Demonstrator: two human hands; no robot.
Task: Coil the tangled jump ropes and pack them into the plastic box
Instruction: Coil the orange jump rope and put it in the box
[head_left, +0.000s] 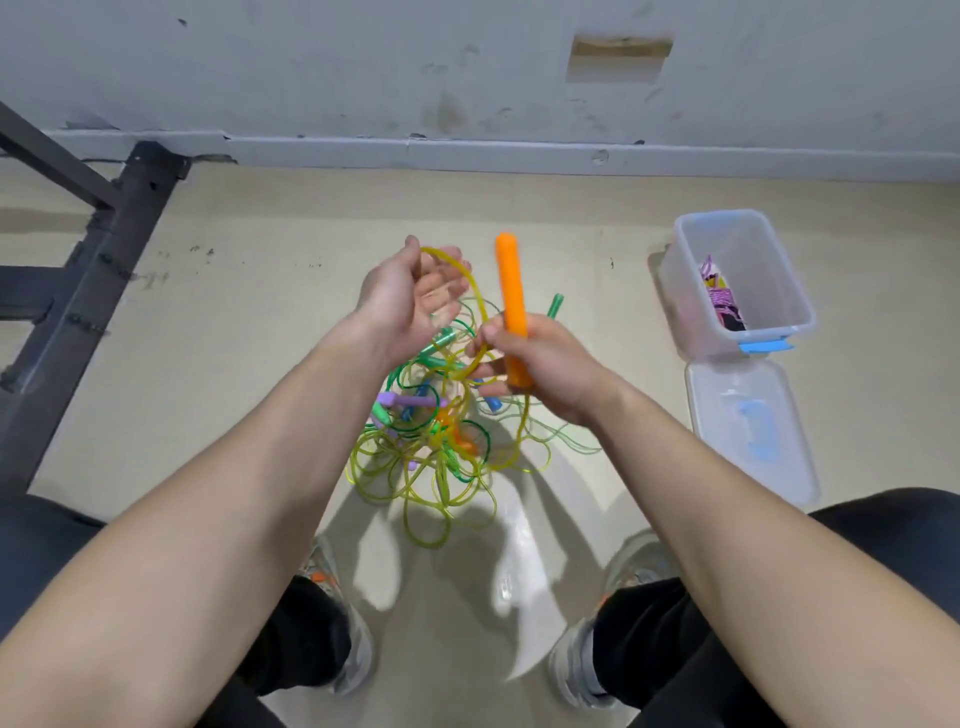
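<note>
- Bare utility or workshop room.
- Scuffed, stained grey wall (311, 62) with a rough rectangular recess (618, 58).
- Below the wall, plain beige floor (260, 291).
- Against the wall's left foot, black bolted metal frame (104, 249).

2 bare forearms reach forward and converge. The left hand (410, 299) is raised, palm turned inward, fingers loosely extended with a yellow cord (475, 283) looped over them. The right hand (543, 364), just beside and lower, grips an orange handle (510, 286) upright.
</note>
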